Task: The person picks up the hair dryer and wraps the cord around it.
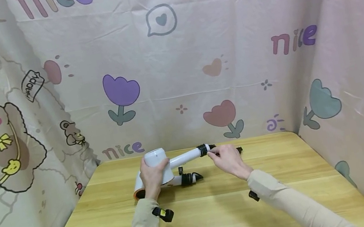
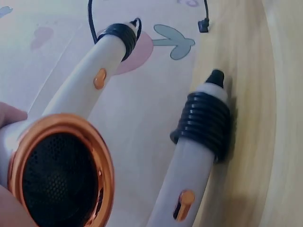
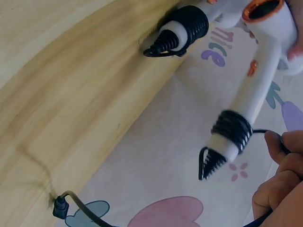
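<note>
Two white hair dryers with copper trim show in all three views. My left hand [image 1: 151, 176] grips the head of one hair dryer [image 1: 185, 158], lifted above the table with its handle pointing right. Its black cord [image 3: 232, 130] is wound round the end of the handle. My right hand [image 1: 228, 159] pinches a loose stretch of that cord just beyond the handle, and the plug [image 3: 60, 208] hangs from the cord's free end. Below lies the second hair dryer [image 2: 184, 165] on the table, its cord [image 2: 203, 123] coiled tightly round its handle.
The wooden table [image 1: 213, 219] ends at a cloth backdrop [image 1: 175, 71] with printed flowers and cartoon figures. Cloth also hangs at the left and right sides. A small black camera [image 1: 163, 214] sits on the left wrist.
</note>
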`<act>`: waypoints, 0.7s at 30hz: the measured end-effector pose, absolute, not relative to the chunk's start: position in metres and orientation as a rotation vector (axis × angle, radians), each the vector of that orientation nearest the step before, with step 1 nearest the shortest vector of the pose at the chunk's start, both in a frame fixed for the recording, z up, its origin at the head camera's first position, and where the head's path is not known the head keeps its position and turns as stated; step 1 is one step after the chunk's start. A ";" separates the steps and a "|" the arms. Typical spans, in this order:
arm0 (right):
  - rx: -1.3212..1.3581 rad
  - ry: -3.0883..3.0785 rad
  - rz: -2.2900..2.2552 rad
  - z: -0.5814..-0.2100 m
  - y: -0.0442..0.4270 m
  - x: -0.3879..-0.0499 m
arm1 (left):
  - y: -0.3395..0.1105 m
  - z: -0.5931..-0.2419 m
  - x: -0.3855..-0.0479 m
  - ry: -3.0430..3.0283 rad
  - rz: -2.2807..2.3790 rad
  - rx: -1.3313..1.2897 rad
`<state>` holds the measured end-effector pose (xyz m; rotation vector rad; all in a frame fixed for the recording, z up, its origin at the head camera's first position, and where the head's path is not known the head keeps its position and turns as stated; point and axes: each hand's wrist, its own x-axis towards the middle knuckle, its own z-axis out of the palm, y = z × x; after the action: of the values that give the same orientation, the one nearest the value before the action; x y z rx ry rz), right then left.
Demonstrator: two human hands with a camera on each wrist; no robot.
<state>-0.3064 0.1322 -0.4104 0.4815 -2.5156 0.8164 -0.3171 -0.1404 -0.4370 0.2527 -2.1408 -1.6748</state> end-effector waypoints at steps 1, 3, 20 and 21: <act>0.498 -2.515 0.809 -0.411 0.132 -0.306 | -0.139 -0.437 -0.317 -2.134 -1.681 0.256; 0.538 -2.516 0.792 -0.412 0.131 -0.305 | -0.138 -0.436 -0.318 -2.113 -1.705 0.267; 0.753 -2.570 0.785 -0.421 0.132 -0.301 | -0.140 -0.439 -0.320 -1.964 -2.045 0.397; 0.772 -2.574 0.811 -0.422 0.133 -0.301 | -0.141 -0.439 -0.320 -1.942 -2.070 0.407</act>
<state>-0.3011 0.1334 -0.4218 0.7724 -2.5737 0.8107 -0.3204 -0.1410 -0.4393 0.4072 -1.9422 -2.0696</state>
